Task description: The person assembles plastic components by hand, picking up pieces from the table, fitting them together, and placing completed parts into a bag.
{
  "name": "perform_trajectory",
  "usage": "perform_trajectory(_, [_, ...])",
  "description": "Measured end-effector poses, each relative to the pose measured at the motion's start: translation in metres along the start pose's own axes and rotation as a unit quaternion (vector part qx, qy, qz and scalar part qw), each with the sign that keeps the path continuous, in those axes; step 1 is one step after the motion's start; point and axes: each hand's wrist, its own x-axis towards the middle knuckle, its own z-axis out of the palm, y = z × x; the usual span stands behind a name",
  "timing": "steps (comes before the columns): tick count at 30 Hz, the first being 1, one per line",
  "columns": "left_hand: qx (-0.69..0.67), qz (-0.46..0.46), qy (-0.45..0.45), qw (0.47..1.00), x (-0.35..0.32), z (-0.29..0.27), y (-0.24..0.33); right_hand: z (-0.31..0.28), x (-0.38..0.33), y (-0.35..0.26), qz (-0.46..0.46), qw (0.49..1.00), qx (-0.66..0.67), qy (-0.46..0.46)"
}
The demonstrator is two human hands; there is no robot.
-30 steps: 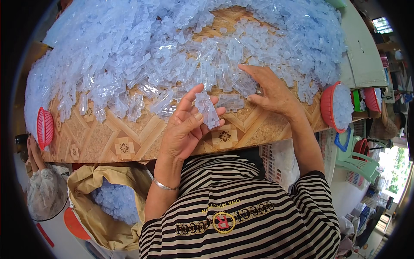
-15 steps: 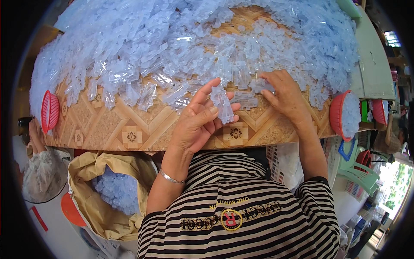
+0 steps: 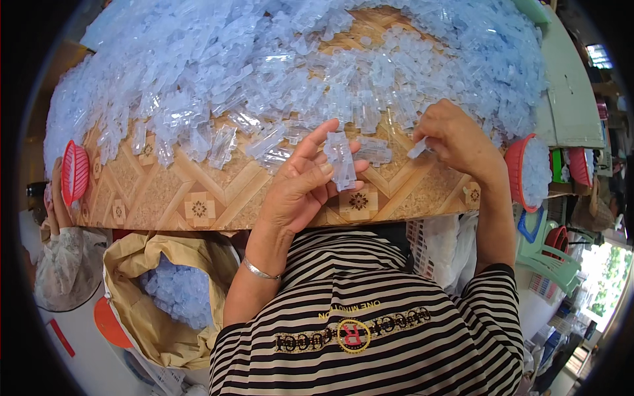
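My left hand (image 3: pixel 295 185) is turned palm up above the table's near edge. Its thumb presses flat, clear plastic pieces (image 3: pixel 341 158) against the fingers; how many lie there I cannot tell. To its right, my right hand (image 3: pixel 456 137) is closed in a pinch on a small clear plastic piece (image 3: pixel 417 148), just over the tabletop. A large heap of similar clear, bluish pieces (image 3: pixel 198 63) covers the far part of the patterned wooden table (image 3: pixel 257 203). Between my hands lies a loose clear piece (image 3: pixel 374 150).
A red basket (image 3: pixel 75 173) sits at the table's left edge, with another person's hand (image 3: pixel 55 181) beside it. Another red basket (image 3: pixel 517 173) at the right holds clear pieces. An open brown sack (image 3: pixel 122 257) of pieces stands below the table. A green chair (image 3: pixel 553 259) is at right.
My right hand has moved right and nearer, away from the heap, with a small clear piece in its fingers. My left hand has barely moved. The other person's hand has risen to the left basket.
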Motion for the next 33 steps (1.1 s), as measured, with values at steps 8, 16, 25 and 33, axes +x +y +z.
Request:
perform_trajectory(8, [0.031,0.001,0.015,0.999,-0.001,-0.001,0.0,0.013,0.004,-0.018,-0.011,0.994,-0.064,-0.083])
perform_trajectory(16, [0.031,-0.002,0.014,0.999,-0.001,0.002,-0.002,0.021,-0.032,0.003,0.12,0.962,0.134,0.206])
perform_trajectory(25, [0.056,-0.002,0.031,0.998,0.0,0.005,-0.01,-0.027,-0.022,-0.111,-0.336,0.469,0.79,0.209])
perform_trajectory(33, [0.059,0.004,0.036,0.998,0.001,0.01,-0.013,-0.024,-0.02,-0.186,-0.376,0.349,0.824,0.241])
